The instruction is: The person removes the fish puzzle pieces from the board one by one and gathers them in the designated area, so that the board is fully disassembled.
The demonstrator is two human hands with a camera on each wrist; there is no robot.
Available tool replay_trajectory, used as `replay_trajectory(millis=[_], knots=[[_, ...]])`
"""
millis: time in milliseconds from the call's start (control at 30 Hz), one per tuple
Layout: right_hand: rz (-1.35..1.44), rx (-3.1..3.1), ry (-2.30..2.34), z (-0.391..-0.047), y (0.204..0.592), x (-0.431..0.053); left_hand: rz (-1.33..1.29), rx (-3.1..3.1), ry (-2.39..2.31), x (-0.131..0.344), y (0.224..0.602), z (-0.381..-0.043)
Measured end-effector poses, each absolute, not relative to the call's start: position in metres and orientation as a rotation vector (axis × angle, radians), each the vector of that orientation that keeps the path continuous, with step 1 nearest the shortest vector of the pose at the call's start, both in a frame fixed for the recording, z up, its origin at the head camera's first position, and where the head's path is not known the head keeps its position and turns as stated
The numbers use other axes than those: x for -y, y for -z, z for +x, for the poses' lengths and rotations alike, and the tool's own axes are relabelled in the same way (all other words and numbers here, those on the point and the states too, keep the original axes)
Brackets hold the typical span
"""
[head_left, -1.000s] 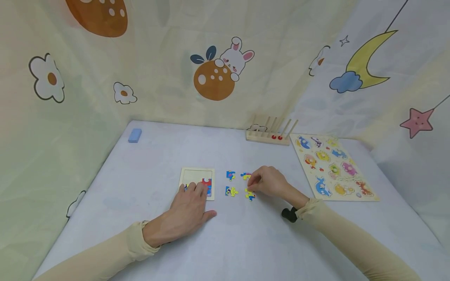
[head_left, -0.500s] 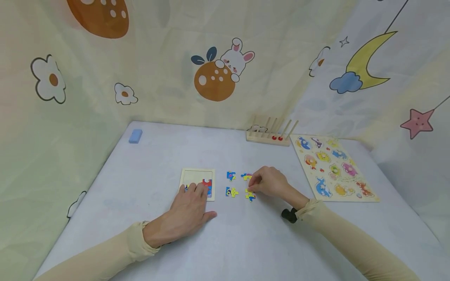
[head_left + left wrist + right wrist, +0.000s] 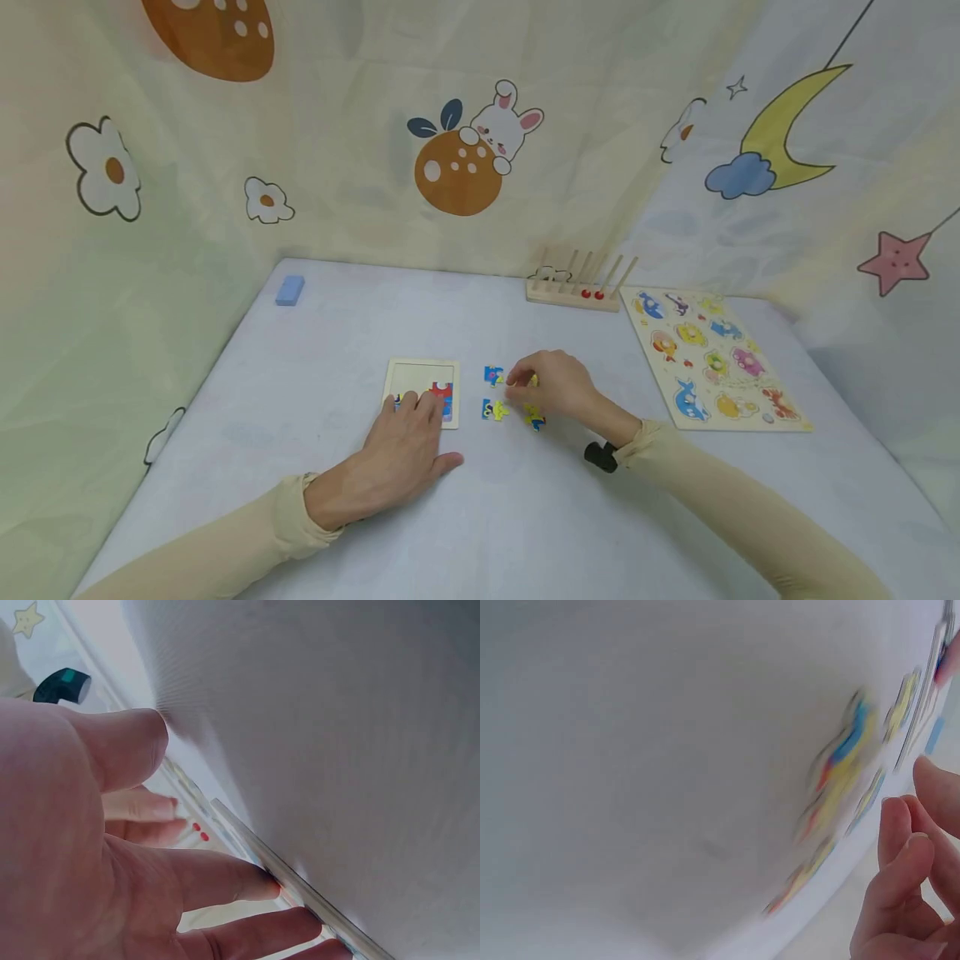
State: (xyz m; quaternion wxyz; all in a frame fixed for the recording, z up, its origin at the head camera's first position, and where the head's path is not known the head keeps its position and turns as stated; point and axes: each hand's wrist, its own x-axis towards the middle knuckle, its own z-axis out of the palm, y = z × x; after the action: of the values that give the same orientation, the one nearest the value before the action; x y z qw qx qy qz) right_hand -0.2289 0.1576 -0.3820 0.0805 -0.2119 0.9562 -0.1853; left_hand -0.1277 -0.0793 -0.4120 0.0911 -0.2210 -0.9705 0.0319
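My left hand (image 3: 390,458) rests with extended fingers on the near part of a small wooden puzzle tray (image 3: 423,363), covering some of it. A red and blue puzzle piece (image 3: 442,389) shows in the tray's right side. My right hand (image 3: 558,386) hovers over loose jigsaw pieces to the tray's right, its thumb and finger apart with nothing visible between them. Nearest its fingertips lie a blue piece (image 3: 492,375) and a yellow-blue piece (image 3: 491,410). A yellow piece (image 3: 534,416) lies partly under the hand. In the right wrist view a blurred multicoloured piece (image 3: 846,754) lies on the tabletop.
Beyond the right hand stands a wooden peg rack (image 3: 572,297) with red beads. A large animal peg puzzle board (image 3: 738,400) lies at the right. A blue block (image 3: 289,290) sits at the table's far left corner. Patterned cloth (image 3: 337,142) hangs behind the table.
My right hand has lifted off the near right puzzle piece and shifted left towards the left-hand pieces, its fingers parting. My left hand has stayed on the tray.
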Motion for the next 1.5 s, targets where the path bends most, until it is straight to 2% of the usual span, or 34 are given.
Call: replay_trajectory(millis=[267, 500, 1500], knots=[[-0.829, -2.765, 0.536, -0.238, 0.379, -0.102, -0.68, 2.87, -0.078, 0.08, 0.411, -0.125], [-0.893, -2.669, 0.431, -0.254, 0.376, -0.077, -0.694, 2.888, -0.047, 0.079, 0.41, -0.124], [-0.868, -2.492, 0.509, -0.267, 0.382, -0.064, -0.681, 2.831, -0.139, 0.082, 0.414, -0.125]])
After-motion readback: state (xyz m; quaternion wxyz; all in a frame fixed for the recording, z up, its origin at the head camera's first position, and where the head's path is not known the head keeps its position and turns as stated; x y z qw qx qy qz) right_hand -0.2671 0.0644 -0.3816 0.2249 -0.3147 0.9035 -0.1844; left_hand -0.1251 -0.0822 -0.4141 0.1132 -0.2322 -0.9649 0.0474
